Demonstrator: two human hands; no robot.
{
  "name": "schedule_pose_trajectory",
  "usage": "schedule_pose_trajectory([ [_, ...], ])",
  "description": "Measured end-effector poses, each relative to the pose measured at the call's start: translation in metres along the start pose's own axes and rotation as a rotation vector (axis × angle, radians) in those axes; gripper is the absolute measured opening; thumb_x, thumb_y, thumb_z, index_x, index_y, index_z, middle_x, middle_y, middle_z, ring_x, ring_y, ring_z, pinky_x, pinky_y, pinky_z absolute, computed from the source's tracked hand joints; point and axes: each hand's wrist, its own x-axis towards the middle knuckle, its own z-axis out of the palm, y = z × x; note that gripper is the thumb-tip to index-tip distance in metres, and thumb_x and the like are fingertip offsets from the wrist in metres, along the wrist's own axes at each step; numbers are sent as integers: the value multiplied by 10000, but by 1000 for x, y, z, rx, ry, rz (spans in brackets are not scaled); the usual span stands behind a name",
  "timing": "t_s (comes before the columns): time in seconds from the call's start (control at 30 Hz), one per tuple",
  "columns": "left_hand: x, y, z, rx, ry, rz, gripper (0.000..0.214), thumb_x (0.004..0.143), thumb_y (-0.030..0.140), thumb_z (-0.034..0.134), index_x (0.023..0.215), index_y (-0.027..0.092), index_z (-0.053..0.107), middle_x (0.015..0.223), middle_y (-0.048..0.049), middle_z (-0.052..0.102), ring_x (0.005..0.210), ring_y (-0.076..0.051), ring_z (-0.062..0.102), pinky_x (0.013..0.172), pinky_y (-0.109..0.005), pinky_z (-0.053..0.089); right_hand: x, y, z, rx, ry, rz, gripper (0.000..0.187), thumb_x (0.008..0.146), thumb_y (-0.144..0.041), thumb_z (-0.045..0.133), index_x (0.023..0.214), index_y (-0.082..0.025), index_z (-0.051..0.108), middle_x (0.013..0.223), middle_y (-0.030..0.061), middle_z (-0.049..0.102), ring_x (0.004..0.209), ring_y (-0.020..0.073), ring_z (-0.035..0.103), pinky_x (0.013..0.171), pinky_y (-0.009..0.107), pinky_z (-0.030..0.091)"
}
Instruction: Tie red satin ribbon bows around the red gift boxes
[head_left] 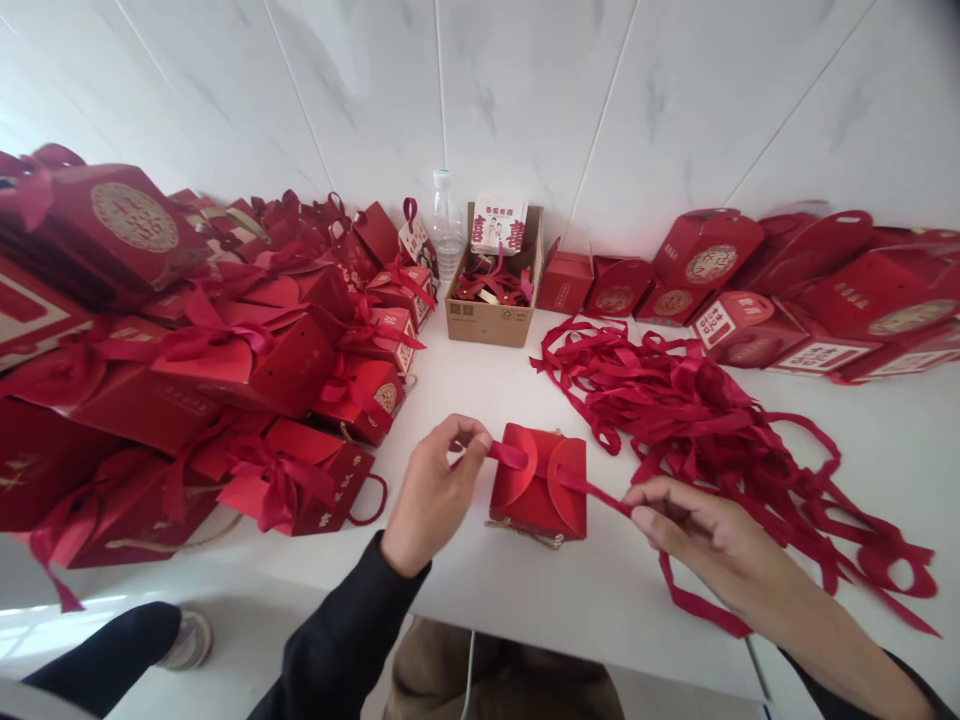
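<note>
A small red gift box [531, 514] with rounded top flaps and gold cord handles sits on the white table before me. A red ribbon [574, 481] runs through its top. To the left of the box, my left hand [439, 490] pinches one ribbon end between thumb and fingers. My right hand [705, 540], on the other side, grips the longer end, and its tail hangs toward the table's front edge. Between each hand and the box, the ribbon is stretched out. Behind my right hand lies a tangled heap of loose red ribbons [697, 410].
Red boxes with ribbon bows [285, 470] are piled on the left. More red boxes [712, 255] line the wall at the right. A cardboard box [491, 328] with cards and ribbon pieces stands at the back beside a plastic bottle [447, 230]. Someone's shoe [189, 640] shows lower left.
</note>
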Motion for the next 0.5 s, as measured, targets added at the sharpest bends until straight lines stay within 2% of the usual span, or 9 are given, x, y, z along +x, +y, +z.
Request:
schedule_pose_trajectory([
  [0.13,13,-6,-21,133,214,62,158,944,370,593,893,227,637,909,-54,689,933,-249,619,890,-372,459,-3,4,-6,-18,4,9,435,895,-675,674,881,-243,713,766,4,591,678,182,502,591,280,418],
  [0.2,11,-5,-25,187,311,97,129,925,355,609,943,230,633,1014,-81,681,1044,-280,599,961,-401,431,-3,5,-7,-25,29,25,409,872,-661,708,895,-252,716,772,1,596,694,191,515,615,287,435],
  [0.27,1,-2,-23,256,387,116,128,920,356,612,944,230,622,1013,-83,664,1031,-283,598,953,-398,427,-3,5,-7,-9,22,27,384,864,-636,728,855,-253,703,744,-6,576,684,190,507,606,284,428],
  [0.33,-14,0,-17,302,318,61,218,967,405,554,841,234,604,842,-50,643,827,-249,607,802,-362,445,-2,6,-7,-8,-19,19,374,877,-612,725,808,-247,687,704,-11,546,642,177,476,567,274,399],
  [0.4,-28,1,-9,269,90,-54,403,1023,477,452,726,237,582,676,-24,604,659,-224,572,663,-340,408,0,8,-9,-28,-37,6,377,892,-607,713,801,-242,684,703,-11,537,624,168,462,545,268,383],
  [0.47,-36,-1,0,188,-105,-125,485,1038,523,402,695,239,595,649,-30,622,646,-233,582,641,-344,404,2,9,-10,-40,-41,-3,375,898,-609,710,823,-242,686,715,-11,539,629,166,470,550,263,398],
  [0.5,-38,-3,3,144,-143,-136,474,1032,533,414,731,238,629,705,-44,665,698,-247,612,673,-353,429,2,10,-10,-31,-47,-7,371,901,-606,710,832,-243,685,724,-10,548,642,168,486,566,264,418],
])
